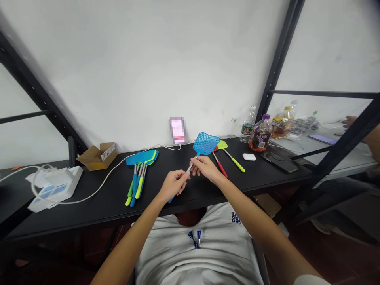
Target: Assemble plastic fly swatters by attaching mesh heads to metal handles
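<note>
Left fingers [181, 175] and right fingers [198, 162] pinch the blue swatter [204, 143] (by its stick [190, 165]). Seems the holding part; next needs care.

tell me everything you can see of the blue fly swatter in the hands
The blue fly swatter has a broad, perforated, plastic-looking head and a slim, silvery, metal-looking shaft; a bit of blue grip shows below the left hand. It is held slanting over the black table, head up and to the right. The right hand holds the shaft just below the head, the left hand lower down.
</note>
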Motion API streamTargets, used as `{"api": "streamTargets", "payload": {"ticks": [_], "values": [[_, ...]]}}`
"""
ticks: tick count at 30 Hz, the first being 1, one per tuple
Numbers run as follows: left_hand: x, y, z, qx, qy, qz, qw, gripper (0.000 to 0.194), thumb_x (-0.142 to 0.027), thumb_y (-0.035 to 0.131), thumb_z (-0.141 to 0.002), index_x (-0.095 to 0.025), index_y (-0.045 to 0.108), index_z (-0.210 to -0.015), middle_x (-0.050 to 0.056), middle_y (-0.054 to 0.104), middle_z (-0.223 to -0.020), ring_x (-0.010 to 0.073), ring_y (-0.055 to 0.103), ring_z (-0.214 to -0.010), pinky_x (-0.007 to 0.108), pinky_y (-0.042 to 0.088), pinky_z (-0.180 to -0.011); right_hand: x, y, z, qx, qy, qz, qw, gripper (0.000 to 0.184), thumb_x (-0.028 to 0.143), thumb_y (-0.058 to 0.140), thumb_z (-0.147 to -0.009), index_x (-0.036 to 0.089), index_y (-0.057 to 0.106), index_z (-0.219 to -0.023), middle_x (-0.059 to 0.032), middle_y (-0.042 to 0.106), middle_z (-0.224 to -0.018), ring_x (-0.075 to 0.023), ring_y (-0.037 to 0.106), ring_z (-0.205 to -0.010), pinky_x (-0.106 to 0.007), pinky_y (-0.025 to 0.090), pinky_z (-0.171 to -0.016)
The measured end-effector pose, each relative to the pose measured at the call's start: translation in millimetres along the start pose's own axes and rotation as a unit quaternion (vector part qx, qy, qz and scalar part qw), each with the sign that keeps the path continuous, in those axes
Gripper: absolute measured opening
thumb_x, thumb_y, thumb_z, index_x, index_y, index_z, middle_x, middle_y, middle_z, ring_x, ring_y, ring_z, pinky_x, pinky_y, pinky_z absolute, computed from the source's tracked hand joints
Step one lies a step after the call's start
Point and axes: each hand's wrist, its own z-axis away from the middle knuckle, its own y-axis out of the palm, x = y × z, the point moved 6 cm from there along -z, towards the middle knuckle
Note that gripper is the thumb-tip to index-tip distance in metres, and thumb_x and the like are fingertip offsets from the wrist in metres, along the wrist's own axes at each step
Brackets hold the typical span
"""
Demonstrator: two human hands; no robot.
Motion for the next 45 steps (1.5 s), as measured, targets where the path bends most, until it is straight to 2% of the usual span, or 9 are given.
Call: {"api": "streamTargets", "payload": {"ticks": [11, 20, 25, 27, 29, 31, 33, 40, 45], "values": [[4, 4.2, 1, 0.034, -0.015, -0.005, 0.999, 0.034, -0.048, 0.061, -0.084, -0.014, 0.064, -0.090, -0.004, 0.056, -0.058, 0.0053, 0.046, -0.037, 0.015, 0.036, -0.034, 9, -35, 2, -0.195, -0.075, -0.003, 0.978, 0.047, 0.060, 0.060, -0.083, 0.018, 0.052, -0.064, 0.0010, 0.057, -0.055, -0.0077, 0.049, -0.041, -0.019, 0.034, -0.040], [6, 4.4, -1, 0.041, -0.004, -0.007, 0.999, 0.033, -0.047, 0.059, -0.086, -0.014, 0.061, -0.088, -0.003, 0.058, -0.058, 0.0062, 0.047, -0.037, 0.016, 0.037, -0.034, 3, -22, 0, -0.108, -0.047, 0.038, 0.992, 0.038, 0.055, 0.059, -0.084, 0.018, 0.054, -0.075, 0.0011, 0.062, -0.063, -0.0090, 0.055, -0.044, -0.019, 0.037, -0.039], [1, 4.5, 2, 0.030, 0.016, 0.001, 0.999, 0.035, -0.051, 0.055, -0.088, -0.016, 0.058, -0.087, -0.004, 0.057, -0.059, 0.0069, 0.049, -0.037, 0.017, 0.037, -0.035, 5, 2, 3, 0.042, -0.033, 0.036, 0.998, 0.032, 0.048, 0.062, -0.083, 0.017, 0.058, -0.085, -0.0021, 0.067, -0.072, -0.0120, 0.063, -0.057, -0.020, 0.043, -0.045], [-4, 6.5, 5, 0.035, 0.027, -0.011, 0.999, 0.038, -0.052, 0.053, -0.088, -0.016, 0.060, -0.092, -0.002, 0.059, -0.062, 0.0085, 0.052, -0.041, 0.018, 0.037, -0.036, 10, 1, 2, 0.040, -0.044, 0.028, 0.998, 0.030, 0.048, 0.060, -0.085, 0.018, 0.056, -0.088, -0.0028, 0.068, -0.077, -0.0133, 0.064, -0.061, -0.021, 0.045, -0.047], [-10, 9.1, 8, 0.043, 0.040, -0.040, 0.997, 0.038, -0.052, 0.055, -0.088, -0.015, 0.064, -0.093, 0.001, 0.061, -0.065, 0.0097, 0.055, -0.047, 0.019, 0.039, -0.040, 15, -19, -1, -0.034, -0.048, 0.059, 0.996, 0.026, 0.046, 0.052, -0.089, 0.020, 0.054, -0.089, -0.0017, 0.068, -0.076, -0.0131, 0.062, -0.057, -0.022, 0.045, -0.048], [-15, 11.4, 10, 0.053, 0.052, -0.072, 0.995, 0.037, -0.049, 0.056, -0.088, -0.013, 0.067, -0.089, 0.003, 0.063, -0.067, 0.0102, 0.055, -0.051, 0.020, 0.041, -0.046, 22, -54, -2, -0.146, -0.049, 0.158, 0.975, 0.024, 0.041, 0.043, -0.092, 0.020, 0.055, -0.090, -0.0010, 0.066, -0.070, -0.0139, 0.059, -0.055, -0.024, 0.045, -0.052], [-18, 12.8, 11, 0.060, 0.061, -0.094, 0.992, 0.035, -0.046, 0.056, -0.088, -0.013, 0.068, -0.086, 0.003, 0.063, -0.066, 0.0106, 0.055, -0.053, 0.022, 0.043, -0.051, 34, -90, 1, -0.234, -0.056, 0.313, 0.919, 0.027, 0.035, 0.039, -0.094, 0.019, 0.060, -0.088, -0.0059, 0.068, -0.076, -0.0182, 0.065, -0.073, -0.027, 0.047, -0.066], [-18, 13.8, 10, 0.060, 0.061, -0.127, 0.988, 0.032, -0.044, 0.057, -0.088, -0.015, 0.069, -0.083, 0.003, 0.064, -0.066, 0.0125, 0.056, -0.056, 0.024, 0.044, -0.055, 37, -157, 14, -0.194, 0.139, 0.597, 0.766, 0.032, 0.036, 0.048, -0.090, 0.016, 0.073, -0.087, -0.0183, 0.072, -0.097, -0.0308, 0.067, -0.095, -0.034, 0.045, -0.077], [-17, 15.1, 9, 0.059, 0.060, -0.129, 0.988, 0.032, -0.044, 0.057, -0.088, -0.015, 0.068, -0.082, 0.003, 0.064, -0.066, 0.0124, 0.055, -0.056, 0.024, 0.044, -0.055, 34, -157, 18, -0.177, 0.177, 0.626, 0.739, 0.024, 0.030, 0.058, -0.080, 0.016, 0.075, -0.090, -0.0184, 0.072, -0.098, -0.0319, 0.068, -0.094, -0.034, 0.047, -0.074]]}}
